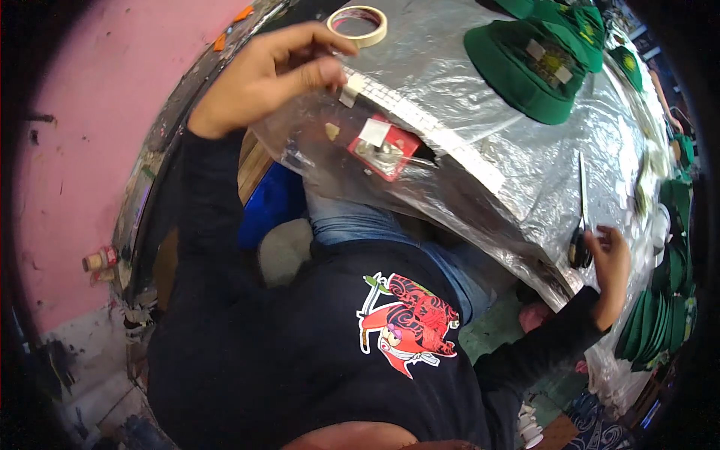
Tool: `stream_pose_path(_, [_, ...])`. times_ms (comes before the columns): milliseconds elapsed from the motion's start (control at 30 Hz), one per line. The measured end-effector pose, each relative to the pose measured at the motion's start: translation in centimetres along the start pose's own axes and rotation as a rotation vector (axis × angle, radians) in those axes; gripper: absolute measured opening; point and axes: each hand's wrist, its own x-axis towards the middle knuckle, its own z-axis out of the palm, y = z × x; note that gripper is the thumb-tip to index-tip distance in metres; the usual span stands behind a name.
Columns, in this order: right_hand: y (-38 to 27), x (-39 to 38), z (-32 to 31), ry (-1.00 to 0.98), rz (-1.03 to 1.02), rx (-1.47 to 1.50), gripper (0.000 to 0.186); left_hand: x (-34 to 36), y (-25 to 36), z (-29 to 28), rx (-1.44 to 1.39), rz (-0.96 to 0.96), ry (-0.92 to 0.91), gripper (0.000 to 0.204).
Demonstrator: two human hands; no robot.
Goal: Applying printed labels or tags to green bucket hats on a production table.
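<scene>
My left hand [274,75] is over the far left of the plastic-covered table, slightly blurred, thumb and fingers apart with a gap between them. Its thumb is next to the end of a long white strip marked with a grid [427,124]. A small pale piece [349,93] sits at that strip end, just by the thumb; whether they touch I cannot tell. At the right, my right hand [613,262] has loosely bent fingers beside the black handles of a pair of scissors [578,247]. Its blades point away from me. No firm grip on the handles shows.
Beyond my left hand lies a masking tape roll [377,34]. A red packet [390,150] shows near the table's front edge. Green caps [517,67] with small pale squares stand at the back; more green pieces [660,322] are stacked at the right. Clear plastic sheeting [450,56] covers the table.
</scene>
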Motion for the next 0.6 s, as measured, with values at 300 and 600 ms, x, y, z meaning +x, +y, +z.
stream_pose_path(300, [-1.7,-3.4,2.0,0.185,-0.065,0.039,0.039,-1.6,-1.5,5.2,-0.177,-0.326,-0.069,0.037])
stream_pose_path(600, [-2.0,-4.7,2.1,0.303,-0.061,0.078,0.039,-0.5,-1.2,4.5,-0.176,-0.360,-0.014,0.036])
